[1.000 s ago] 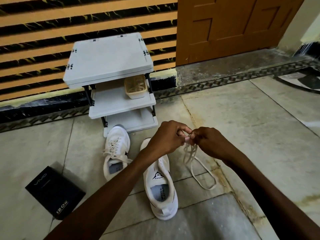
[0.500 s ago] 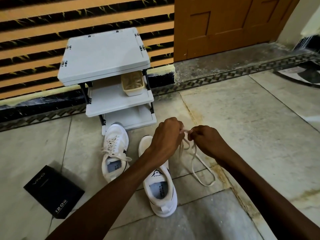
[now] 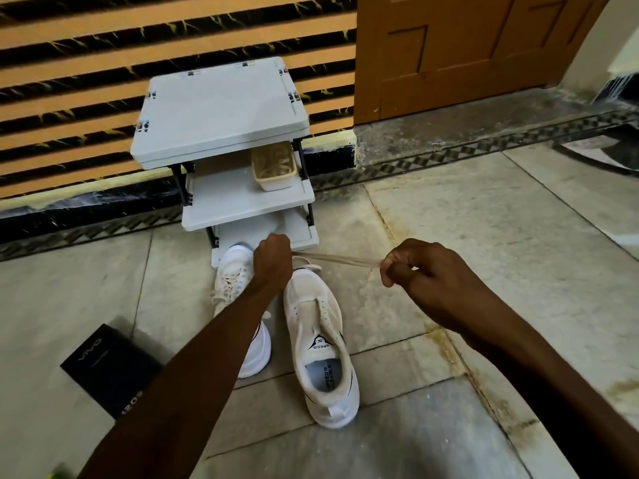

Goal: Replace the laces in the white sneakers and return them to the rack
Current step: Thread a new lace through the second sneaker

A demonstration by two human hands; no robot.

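Left hand (image 3: 273, 262) and right hand (image 3: 428, 271) fingers pinch a taut lace (image 3: 340, 260); basket (image 3: 276, 179) on rack (image 3: 221, 108) holds strands (image 3: 273, 164).

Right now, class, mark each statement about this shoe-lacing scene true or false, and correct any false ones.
1. The left hand and right hand hold a lace stretched between them. True.
2. The unlaced sneaker stands beside the laced sneaker, in front of the rack. True.
3. Both sneakers sit on the rack's shelves. False: both stand on the floor.
4. The basket stands on the rack's top shelf. False: it sits on the middle shelf.
5. A black box lies left of the sneakers. True.
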